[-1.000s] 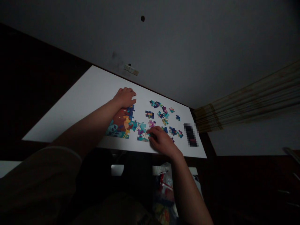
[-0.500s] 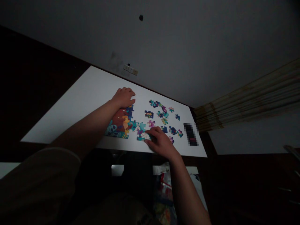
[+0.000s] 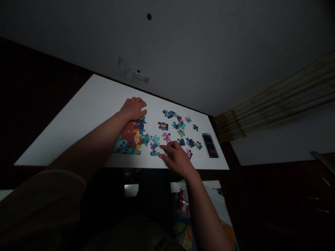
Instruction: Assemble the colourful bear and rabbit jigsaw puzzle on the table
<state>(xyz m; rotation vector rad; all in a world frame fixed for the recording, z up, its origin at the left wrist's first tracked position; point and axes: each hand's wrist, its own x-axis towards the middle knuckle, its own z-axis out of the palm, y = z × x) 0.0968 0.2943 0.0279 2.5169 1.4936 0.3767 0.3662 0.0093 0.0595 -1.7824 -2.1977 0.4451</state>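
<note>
Head view, dim: left hand [image 3: 134,108] lies loosely spread on puzzle [image 3: 130,138]; right hand [image 3: 176,157] covers its edge, grip unclear.

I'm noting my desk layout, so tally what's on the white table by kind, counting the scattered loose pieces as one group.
Hands: 2, left hand and right hand
Joined puzzle section: 1
Group of loose pieces: 1
Dark flat object: 1
Total: 5
</note>
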